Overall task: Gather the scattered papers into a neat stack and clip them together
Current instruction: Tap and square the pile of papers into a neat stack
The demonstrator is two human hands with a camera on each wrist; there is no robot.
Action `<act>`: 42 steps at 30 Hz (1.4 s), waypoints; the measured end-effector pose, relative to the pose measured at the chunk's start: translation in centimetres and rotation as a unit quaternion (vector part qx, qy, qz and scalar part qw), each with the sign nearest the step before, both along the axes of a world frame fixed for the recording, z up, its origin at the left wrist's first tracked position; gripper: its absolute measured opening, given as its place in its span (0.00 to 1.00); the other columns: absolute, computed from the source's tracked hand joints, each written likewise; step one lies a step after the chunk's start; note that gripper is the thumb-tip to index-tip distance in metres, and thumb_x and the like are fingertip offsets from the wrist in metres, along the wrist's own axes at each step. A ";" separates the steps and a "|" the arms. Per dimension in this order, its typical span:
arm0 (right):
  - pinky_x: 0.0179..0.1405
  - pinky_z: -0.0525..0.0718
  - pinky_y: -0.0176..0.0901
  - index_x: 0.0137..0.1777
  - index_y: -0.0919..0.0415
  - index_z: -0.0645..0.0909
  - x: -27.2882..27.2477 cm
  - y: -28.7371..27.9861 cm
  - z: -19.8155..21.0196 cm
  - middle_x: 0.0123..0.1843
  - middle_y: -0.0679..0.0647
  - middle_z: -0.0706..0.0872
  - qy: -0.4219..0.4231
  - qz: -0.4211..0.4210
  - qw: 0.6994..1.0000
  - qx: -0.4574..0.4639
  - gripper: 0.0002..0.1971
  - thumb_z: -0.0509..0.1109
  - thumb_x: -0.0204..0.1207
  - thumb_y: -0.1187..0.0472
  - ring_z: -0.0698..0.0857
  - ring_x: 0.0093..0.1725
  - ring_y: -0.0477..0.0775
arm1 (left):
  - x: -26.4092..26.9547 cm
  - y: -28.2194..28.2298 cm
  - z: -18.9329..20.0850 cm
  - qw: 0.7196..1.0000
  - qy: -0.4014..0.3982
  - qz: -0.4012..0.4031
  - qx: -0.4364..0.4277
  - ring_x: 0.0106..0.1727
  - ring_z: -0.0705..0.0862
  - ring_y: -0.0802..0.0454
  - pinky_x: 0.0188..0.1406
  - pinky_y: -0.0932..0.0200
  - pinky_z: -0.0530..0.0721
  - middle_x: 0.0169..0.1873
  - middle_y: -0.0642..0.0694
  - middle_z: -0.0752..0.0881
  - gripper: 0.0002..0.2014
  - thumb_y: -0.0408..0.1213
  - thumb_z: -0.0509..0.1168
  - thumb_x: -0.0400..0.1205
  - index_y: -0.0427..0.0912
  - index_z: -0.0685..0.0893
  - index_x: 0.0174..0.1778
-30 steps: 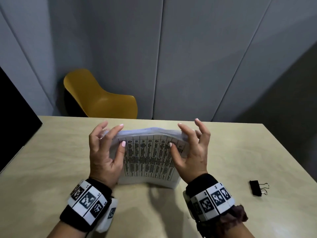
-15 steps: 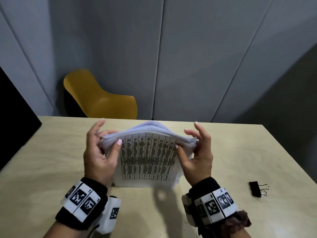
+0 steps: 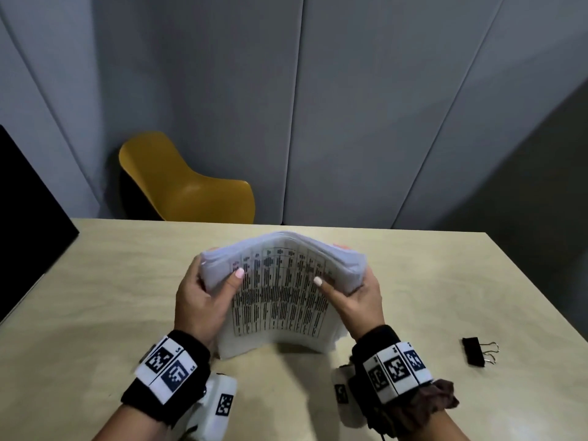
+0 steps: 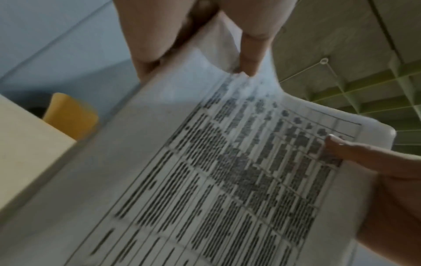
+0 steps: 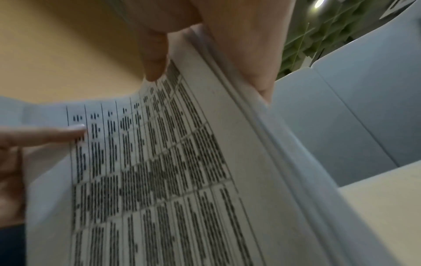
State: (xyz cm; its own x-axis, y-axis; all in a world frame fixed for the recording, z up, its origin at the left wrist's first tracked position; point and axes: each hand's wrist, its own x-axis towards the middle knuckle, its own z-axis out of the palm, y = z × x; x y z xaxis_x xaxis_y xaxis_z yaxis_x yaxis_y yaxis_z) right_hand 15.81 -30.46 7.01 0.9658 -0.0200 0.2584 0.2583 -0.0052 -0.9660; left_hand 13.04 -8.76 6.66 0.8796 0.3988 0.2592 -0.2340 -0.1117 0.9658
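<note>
At frame centre, the left hand (image 3: 203, 300) and right hand (image 3: 356, 297) grip the paper stack (image 3: 280, 300) on edge, top bowed away, bottom edge running left-right on the table (image 3: 95, 297).

The printed table on the stack of papers (image 3: 280, 300) is too blurred to read.

Stack of papers (image 3: 280, 297) stood on its lower edge on the desk (image 3: 95, 297), near the middle, upper part bowed over toward the far side. Left hand (image 3: 200, 297) was at the stack's left edge, right hand (image 3: 356, 297) at its right edge, thumbs on the near face, fingers (image 4: 250, 54) behind. Binder clip (image 3: 475, 351) lay on the desk to the right, well apart from the stack. Chair (image 3: 187, 186) stood behind the desk's far edge, to the left; wall panels (image 3: 366, 106) behind it.
</note>
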 end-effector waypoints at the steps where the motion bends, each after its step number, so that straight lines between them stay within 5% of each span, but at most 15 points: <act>1: 0.50 0.87 0.37 0.62 0.56 0.75 -0.2 -0.1 -0.3 0.53 0.51 0.88 0.009 0.004 1.000 0.002 0.30 0.83 0.60 0.62 0.87 0.51 0.42 | -0.1 0.1 -0.2 1.000 -0.001 -0.005 -0.010 0.39 0.85 0.73 0.38 0.77 0.82 0.37 0.66 0.89 0.18 0.29 0.73 0.72 0.54 0.78 0.48; 4: 0.64 0.83 0.54 0.70 0.54 0.67 -0.9 0.2 -1.0 0.63 0.56 0.84 0.028 -0.004 0.999 -0.016 0.46 0.84 0.52 0.46 0.84 0.62 0.53 | -0.2 -0.1 -0.3 0.999 0.008 -0.035 -0.030 0.44 0.87 0.68 0.47 0.71 0.85 0.46 0.54 0.87 0.26 0.36 0.79 0.64 0.55 0.75 0.53; 8: 0.62 0.83 0.47 0.74 0.51 0.63 -0.9 0.7 -1.5 0.63 0.55 0.82 0.039 -0.041 0.998 0.015 0.55 0.83 0.45 0.39 0.83 0.62 0.50 | 0.0 -0.3 -0.2 0.998 0.003 -0.032 -0.055 0.42 0.86 0.68 0.45 0.72 0.85 0.50 0.48 0.85 0.29 0.33 0.76 0.65 0.49 0.73 0.59; 14: 0.56 0.83 0.38 0.66 0.56 0.69 -1.0 1.3 -2.2 0.57 0.53 0.85 0.015 -0.044 0.999 0.000 0.40 0.78 0.53 0.44 0.85 0.57 0.45 | -0.1 -0.5 -0.1 0.997 -0.031 -0.036 -0.053 0.43 0.87 0.67 0.45 0.71 0.84 0.49 0.46 0.85 0.29 0.33 0.76 0.65 0.43 0.72 0.60; 16: 0.50 0.83 0.32 0.61 0.54 0.72 -1.1 1.2 -2.3 0.53 0.51 0.86 0.014 -0.050 0.998 0.030 0.35 0.76 0.54 0.43 0.86 0.52 0.39 | -0.2 -0.5 0.2 0.997 -0.030 -0.032 -0.064 0.45 0.87 0.63 0.52 0.59 0.85 0.50 0.48 0.85 0.34 0.46 0.78 0.59 0.49 0.72 0.59; 18: 0.46 0.82 0.29 0.55 0.52 0.75 -1.3 1.2 -1.7 0.48 0.47 0.86 0.004 -0.046 0.998 0.036 0.27 0.73 0.57 0.43 0.86 0.46 0.37 | -0.3 -0.4 0.7 0.996 -0.034 -0.023 -0.073 0.45 0.87 0.62 0.51 0.58 0.85 0.50 0.49 0.85 0.40 0.63 0.77 0.52 0.54 0.73 0.57; 20: 0.44 0.81 0.32 0.51 0.52 0.76 -1.2 1.4 -0.8 0.43 0.46 0.85 -0.008 -0.053 0.997 0.050 0.23 0.70 0.59 0.41 0.84 0.42 0.39 | -0.2 -0.5 1.0 0.996 -0.041 -0.001 -0.082 0.42 0.85 0.68 0.45 0.65 0.85 0.48 0.52 0.83 0.47 0.73 0.72 0.48 0.51 0.72 0.60; 22: 0.46 0.80 0.38 0.50 0.56 0.77 -0.6 1.6 0.1 0.43 0.47 0.83 -0.015 -0.080 0.994 0.077 0.26 0.68 0.60 0.37 0.82 0.42 0.42 | 0.2 -0.8 1.2 0.995 -0.049 0.028 -0.085 0.45 0.84 0.61 0.50 0.57 0.83 0.47 0.48 0.83 0.52 0.78 0.67 0.51 0.43 0.73 0.63; 25: 0.48 0.80 0.43 0.52 0.58 0.77 1.0 1.9 1.8 0.43 0.46 0.82 0.017 -0.127 0.987 0.095 0.36 0.65 0.55 0.27 0.81 0.44 0.45 | 0.8 -1.1 1.7 0.990 -0.037 0.071 -0.120 0.46 0.79 0.46 0.50 0.43 0.78 0.41 0.45 0.80 0.35 0.78 0.63 0.57 0.53 0.79 0.46; 27: 0.45 0.79 0.42 0.43 0.55 0.78 1.8 2.1 2.7 0.39 0.46 0.82 0.051 -0.149 0.982 0.107 0.32 0.64 0.54 0.27 0.80 0.40 0.45 | 1.3 -1.3 2.3 0.987 -0.016 0.100 -0.125 0.42 0.78 0.46 0.45 0.45 0.77 0.36 0.46 0.79 0.25 0.76 0.62 0.60 0.58 0.79 0.35; 30: 0.35 0.76 0.40 0.29 0.54 0.73 2.4 2.5 3.2 0.29 0.47 0.76 0.096 -0.174 0.972 0.124 0.23 0.67 0.58 0.33 0.75 0.32 0.47 | 1.9 -1.2 2.4 0.986 0.013 0.107 -0.125 0.37 0.78 0.44 0.41 0.44 0.78 0.32 0.42 0.78 0.24 0.71 0.62 0.64 0.51 0.75 0.26; 34: 0.32 0.69 0.41 0.28 0.56 0.72 2.4 2.6 3.3 0.28 0.50 0.71 0.120 -0.188 0.960 0.170 0.14 0.67 0.62 0.46 0.71 0.31 0.50 | 2.1 -1.2 2.3 0.982 0.007 0.121 -0.147 0.31 0.75 0.51 0.36 0.53 0.73 0.24 0.50 0.76 0.25 0.61 0.65 0.68 0.42 0.71 0.25; 39: 0.37 0.75 0.45 0.25 0.55 0.74 2.6 2.8 3.5 0.30 0.52 0.76 0.112 -0.193 0.957 0.186 0.22 0.72 0.60 0.36 0.76 0.34 0.52 | 1.6 -1.7 3.0 0.980 0.001 0.130 -0.148 0.26 0.75 0.58 0.26 0.65 0.73 0.18 0.57 0.77 0.20 0.58 0.64 0.69 0.46 0.71 0.24; 42: 0.35 0.72 0.42 0.24 0.54 0.73 2.6 2.6 3.5 0.28 0.50 0.73 0.117 -0.216 0.951 0.187 0.19 0.75 0.64 0.45 0.73 0.33 0.51 | 1.8 -1.7 2.9 0.978 0.009 0.134 -0.160 0.25 0.74 0.57 0.27 0.63 0.71 0.18 0.56 0.75 0.20 0.56 0.67 0.69 0.46 0.71 0.23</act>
State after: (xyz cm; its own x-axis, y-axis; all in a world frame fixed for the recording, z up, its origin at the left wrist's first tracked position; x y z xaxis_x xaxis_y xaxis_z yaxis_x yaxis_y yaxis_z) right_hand 18.45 -27.83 10.52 0.8769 -0.4763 -0.0651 0.0887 0.2934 -0.9518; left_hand 14.81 -10.42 9.59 0.7350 0.6745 0.0690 -0.2206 0.1416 0.9650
